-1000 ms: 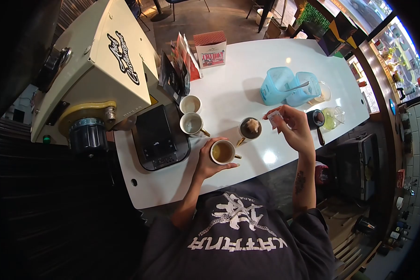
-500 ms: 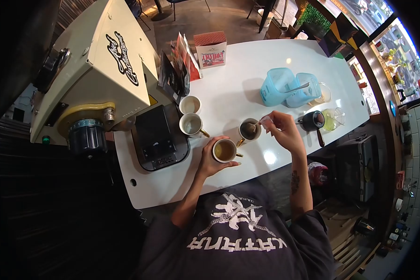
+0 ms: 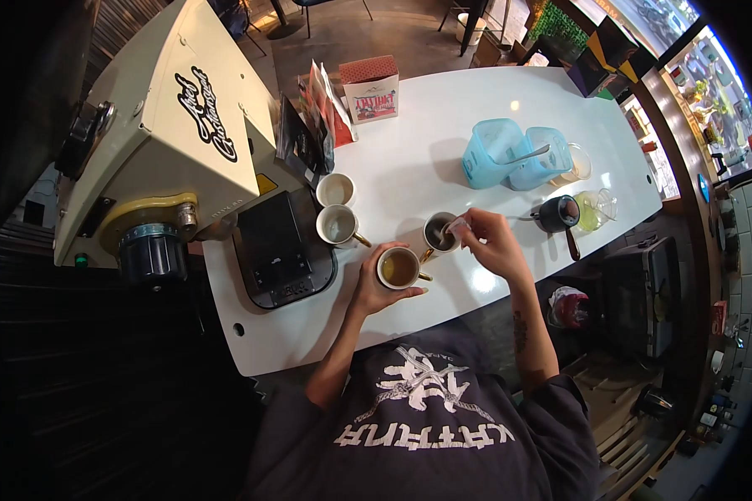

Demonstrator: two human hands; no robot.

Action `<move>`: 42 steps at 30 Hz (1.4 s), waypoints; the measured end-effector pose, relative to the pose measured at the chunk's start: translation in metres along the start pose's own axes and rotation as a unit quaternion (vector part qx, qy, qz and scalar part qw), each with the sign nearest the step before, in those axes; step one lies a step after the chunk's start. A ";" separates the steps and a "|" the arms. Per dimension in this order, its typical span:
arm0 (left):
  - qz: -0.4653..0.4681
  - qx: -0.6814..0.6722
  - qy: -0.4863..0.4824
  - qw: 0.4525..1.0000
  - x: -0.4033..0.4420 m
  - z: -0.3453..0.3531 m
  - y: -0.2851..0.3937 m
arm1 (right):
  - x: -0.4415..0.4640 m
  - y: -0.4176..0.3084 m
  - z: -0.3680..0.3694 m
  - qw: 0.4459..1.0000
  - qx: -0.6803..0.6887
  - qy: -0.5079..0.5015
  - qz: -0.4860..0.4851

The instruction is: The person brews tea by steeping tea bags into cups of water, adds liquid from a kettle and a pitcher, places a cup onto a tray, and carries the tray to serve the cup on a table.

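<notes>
Left hand (image 3: pixel 376 288) wraps a gold-handled white cup of amber liquid (image 3: pixel 401 253) mid-frame; right hand (image 3: pixel 491 240) pinches a small pale tag (image 3: pixel 457 226) over a dark-filled, gold-handled cup (image 3: pixel 431 237); a glossy white table (image 3: pixel 401 171) spans the centre; brown floor (image 3: pixel 351 35) fills upper centre.

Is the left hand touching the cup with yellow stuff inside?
Touching: the head view shows the left hand curled around the cup, fingers against its side.

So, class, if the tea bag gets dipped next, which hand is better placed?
Probably the right hand: it is pinched over the darker-filled mug, while the left hand holds the mug of yellowish liquid.
</notes>
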State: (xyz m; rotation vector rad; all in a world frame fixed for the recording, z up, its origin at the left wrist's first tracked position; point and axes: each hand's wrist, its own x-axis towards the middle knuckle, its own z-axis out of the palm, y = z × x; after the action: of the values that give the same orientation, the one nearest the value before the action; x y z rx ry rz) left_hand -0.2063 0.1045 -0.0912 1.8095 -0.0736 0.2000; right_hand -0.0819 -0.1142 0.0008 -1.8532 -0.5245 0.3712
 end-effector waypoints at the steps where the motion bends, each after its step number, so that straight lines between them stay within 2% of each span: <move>1: 0.001 0.001 0.001 1.000 0.001 -0.001 -0.001 | 0.001 0.003 0.002 0.999 -0.037 -0.012 0.001; 4: -0.009 0.020 -0.015 1.000 -0.001 -0.001 -0.003 | 0.000 -0.006 0.001 0.999 0.020 0.016 -0.020; 6: -0.021 -0.020 0.001 1.000 0.000 0.001 0.000 | 0.000 -0.005 0.001 0.998 0.037 0.039 -0.029; 11: -0.030 -0.042 -0.016 0.999 0.001 -0.006 0.004 | -0.001 0.007 0.002 1.000 0.007 -0.007 -0.005; 16: -0.051 -0.022 -0.043 0.998 0.000 -0.012 0.012 | 0.000 -0.010 0.000 0.999 0.049 0.024 -0.006; 18: -0.019 -0.020 -0.041 0.999 0.000 -0.013 0.015 | 0.001 0.002 0.003 1.000 0.029 0.009 -0.007; 25: -0.010 0.022 -0.041 0.999 0.004 -0.010 0.025 | -0.001 -0.009 -0.005 0.998 0.046 0.030 -0.017; 30: -0.019 0.040 -0.035 0.998 0.005 -0.010 0.025 | -0.001 0.000 -0.004 1.000 0.022 -0.006 0.004; 36: -0.029 0.026 -0.032 0.999 0.005 -0.008 0.027 | -0.004 -0.012 -0.006 0.998 0.060 0.018 -0.020; 39: -0.036 0.028 -0.030 0.998 0.004 -0.007 0.027 | -0.001 0.007 -0.003 1.000 0.021 -0.008 0.008; 42: -0.042 0.028 -0.030 0.998 0.004 -0.007 0.029 | -0.002 -0.001 -0.006 0.999 0.035 0.004 -0.018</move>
State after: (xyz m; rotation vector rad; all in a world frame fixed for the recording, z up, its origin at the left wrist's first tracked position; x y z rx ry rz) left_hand -0.2073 0.1047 -0.0612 1.8698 -0.0347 0.0873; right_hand -0.0814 -0.1197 0.0034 -1.7745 -0.5321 0.3528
